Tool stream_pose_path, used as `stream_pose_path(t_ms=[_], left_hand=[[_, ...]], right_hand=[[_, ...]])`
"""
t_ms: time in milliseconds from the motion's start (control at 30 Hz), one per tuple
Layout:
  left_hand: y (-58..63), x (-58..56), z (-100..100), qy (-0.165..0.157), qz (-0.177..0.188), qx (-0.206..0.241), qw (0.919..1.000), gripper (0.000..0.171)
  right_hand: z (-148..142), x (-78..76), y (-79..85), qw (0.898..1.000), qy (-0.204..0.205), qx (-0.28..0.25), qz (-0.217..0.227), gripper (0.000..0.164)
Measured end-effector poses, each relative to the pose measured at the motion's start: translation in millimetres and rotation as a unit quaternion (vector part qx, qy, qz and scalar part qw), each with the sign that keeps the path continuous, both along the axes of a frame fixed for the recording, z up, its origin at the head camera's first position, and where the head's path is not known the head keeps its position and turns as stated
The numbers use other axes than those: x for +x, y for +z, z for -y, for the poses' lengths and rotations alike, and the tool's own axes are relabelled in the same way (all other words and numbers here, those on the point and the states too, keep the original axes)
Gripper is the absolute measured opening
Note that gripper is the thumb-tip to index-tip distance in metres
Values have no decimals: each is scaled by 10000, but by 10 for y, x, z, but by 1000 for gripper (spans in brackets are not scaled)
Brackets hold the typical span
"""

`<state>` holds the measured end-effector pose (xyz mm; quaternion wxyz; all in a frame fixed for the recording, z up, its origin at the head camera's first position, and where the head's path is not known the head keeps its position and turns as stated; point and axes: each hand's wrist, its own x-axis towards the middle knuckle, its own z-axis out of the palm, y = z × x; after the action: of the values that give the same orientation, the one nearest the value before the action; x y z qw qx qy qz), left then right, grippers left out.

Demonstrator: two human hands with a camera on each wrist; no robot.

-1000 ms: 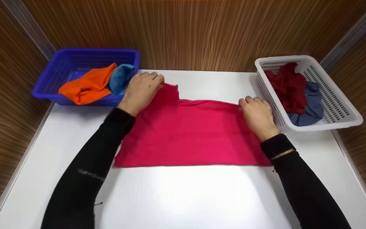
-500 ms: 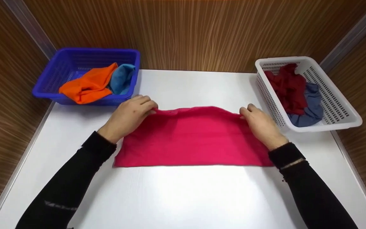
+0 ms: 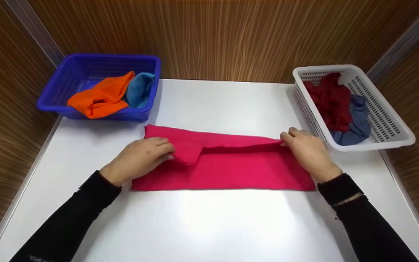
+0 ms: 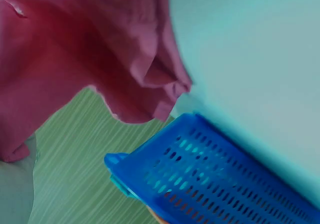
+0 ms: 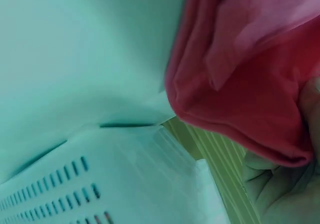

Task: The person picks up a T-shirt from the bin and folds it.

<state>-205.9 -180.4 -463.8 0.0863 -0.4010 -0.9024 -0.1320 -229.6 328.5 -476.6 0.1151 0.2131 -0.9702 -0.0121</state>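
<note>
A pinkish-red cloth [image 3: 231, 167] lies spread on the white table, its far part folded over toward the near edge. My left hand [image 3: 140, 158] pinches the folded edge at the cloth's left side. At the right end my right hand [image 3: 306, 151] pinches the same folded edge between thumb and fingers, holding it slightly raised. In the right wrist view the cloth [image 5: 240, 94] hangs from the fingers [image 5: 285, 189]. The left wrist view shows the draped cloth [image 4: 120, 44] without the hand.
A blue basket [image 3: 102, 57] at the back left holds an orange cloth [image 3: 102, 96] and a blue cloth [image 3: 139, 90]. At the back right, a white basket [image 3: 395, 109] holds a dark red cloth [image 3: 329, 102] and a grey-blue cloth [image 3: 356, 122]. Wood-grain panels [image 3: 227, 40] enclose the table.
Both hands have drawn the cloth's far edge toward the near side, the left hand farther than the right. A fold now lies over the cloth's upper part. The baskets stay put.
</note>
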Motion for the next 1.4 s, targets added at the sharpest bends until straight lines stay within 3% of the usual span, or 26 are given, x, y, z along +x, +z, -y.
stream_pose_path(t_ms=[67,233,367,467,567,633,733,800,900,1000,1167,1300,1400], left_hand=[[-48,36,7,-86,165,-135,9997,12],[-140,99,1,-401,731,-384,9958,12],[-171,121,-12,-636,1025,-579,9910,15],[-168,122,-25,-693,1145,-712,9884,22],[-156,100,-56,-551,1055,-705,9904,24],[-146,77,-91,-352,857,-618,9938,25],[-135,35,-162,86,596,-526,9968,35],[-138,11,-210,402,645,-586,9954,48],[-157,-16,-268,773,994,-840,9885,67],[-199,-29,-304,1022,1455,-1193,9768,81],[-246,-80,-337,1182,2077,-1610,9576,96],[-212,-232,-385,1190,2352,-1825,9472,101],[-178,-412,-445,1152,2490,-1969,9413,104]], right_hand=[[-28,41,-4,9999,25,118,-25,4],[-75,158,-30,9990,88,437,-75,27],[-88,230,-30,9984,178,506,-154,26],[-98,254,9,9987,113,502,31,26],[-101,268,85,9968,-89,557,571,26],[-81,268,129,9942,-241,531,898,36],[-4,243,142,9933,-273,417,1047,54],[67,218,105,9940,-101,236,1065,61],[163,187,17,9901,319,78,1364,71],[234,174,-79,9785,631,34,1965,84],[278,149,-189,9656,621,19,2526,98],[259,105,-200,9643,492,-39,2603,99],[237,36,-189,9629,411,-70,2667,99]])
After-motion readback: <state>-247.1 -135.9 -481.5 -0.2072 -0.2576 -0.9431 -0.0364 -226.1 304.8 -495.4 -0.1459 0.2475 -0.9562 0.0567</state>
